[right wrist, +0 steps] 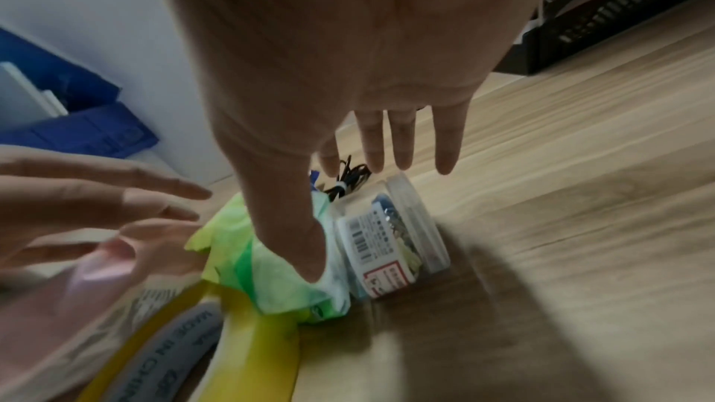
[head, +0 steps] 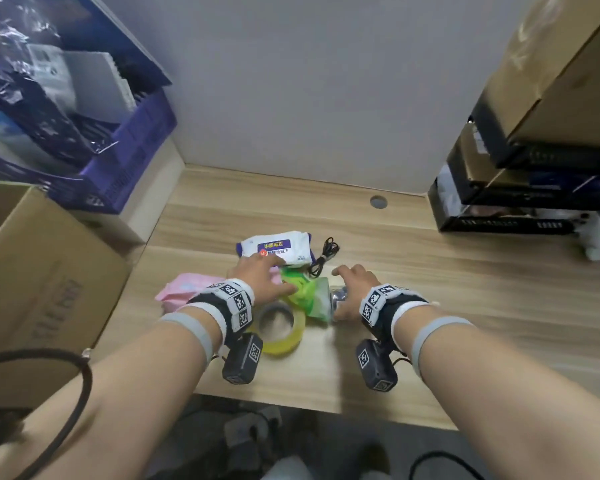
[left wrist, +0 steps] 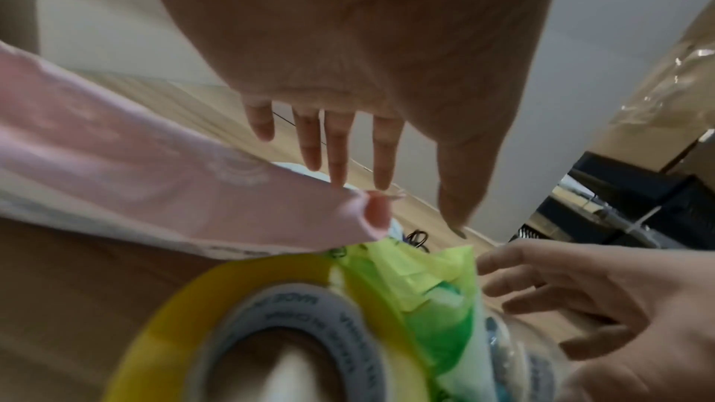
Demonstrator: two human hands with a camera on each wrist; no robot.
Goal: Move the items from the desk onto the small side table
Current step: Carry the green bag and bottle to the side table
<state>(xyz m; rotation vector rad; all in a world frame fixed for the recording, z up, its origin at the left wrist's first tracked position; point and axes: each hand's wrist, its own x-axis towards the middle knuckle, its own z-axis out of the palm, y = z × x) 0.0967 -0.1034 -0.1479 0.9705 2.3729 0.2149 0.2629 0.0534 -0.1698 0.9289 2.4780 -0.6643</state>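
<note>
A clear plastic jar (right wrist: 390, 240) lies on its side on the wooden table (head: 430, 271), a barcode label facing up; small blue and pale bits show through its wall, too blurred to name. Touching its left end is a green tissue pack (head: 307, 292), which overlaps a yellow tape roll (head: 281, 329) lying flat nearer to me. A pink pack (head: 181, 289) lies left of the roll, a white wipes pack (head: 278, 247) lies farther back, and a coiled black cable (head: 323, 256) sits just beside the wipes.

My left hand (head: 260, 275) is spread flat above the pink and green packs, fingers straight, holding nothing. My right hand (head: 354, 285) hangs over the jar, fingers straight and released, the thumb down by the green pack; I cannot tell whether it touches.

To the left, a blue crate (head: 129, 140) holds plastic-wrapped things, resting beside a cardboard box (head: 42, 271).
</note>
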